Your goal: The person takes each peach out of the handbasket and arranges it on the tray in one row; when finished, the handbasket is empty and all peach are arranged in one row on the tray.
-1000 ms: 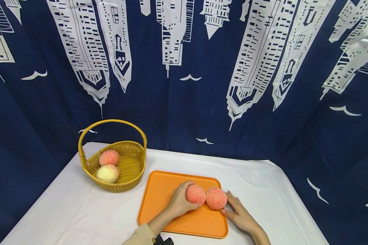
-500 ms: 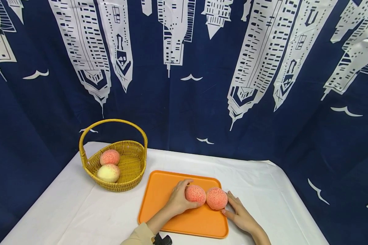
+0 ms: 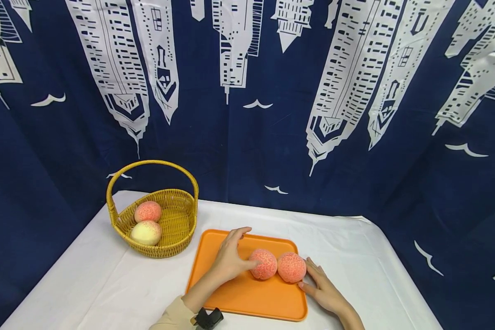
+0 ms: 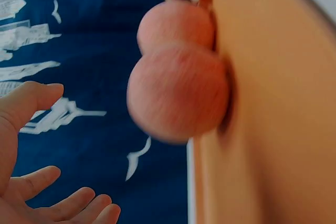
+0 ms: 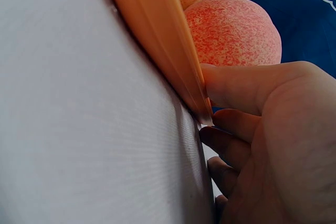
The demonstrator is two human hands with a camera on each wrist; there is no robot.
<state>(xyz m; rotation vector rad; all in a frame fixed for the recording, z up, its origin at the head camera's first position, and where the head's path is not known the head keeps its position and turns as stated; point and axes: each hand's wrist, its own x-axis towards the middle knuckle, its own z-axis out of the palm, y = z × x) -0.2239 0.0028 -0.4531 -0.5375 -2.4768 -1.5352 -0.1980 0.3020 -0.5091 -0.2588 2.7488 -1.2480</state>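
Note:
Two pink speckled peaches sit side by side on an orange tray [image 3: 247, 300]: the left peach [image 3: 265, 265] and the right peach [image 3: 292, 267]. Beside the left one, my left hand [image 3: 228, 261] is spread over the tray with nothing in its grasp. In the left wrist view its fingers [image 4: 73, 205] stand apart from both peaches [image 4: 178, 95]. My right hand [image 3: 327, 293] holds the tray's right edge, next to the right peach. The right wrist view shows its thumb [image 5: 236, 85] on the tray's rim [image 5: 168, 40] and the fingers at the outer side.
A yellow wicker basket [image 3: 183, 245] with a tall handle stands at the back left. Inside lie a pink peach [image 3: 148, 211] and a pale yellow one [image 3: 146, 233]. White cloth [image 3: 119, 293] covers the table, and a dark blue printed curtain [image 3: 268, 151] hangs behind.
My left hand has let go of the left peach and moved left and slightly back, its fingers spreading. The peaches, tray and right hand stay where they were.

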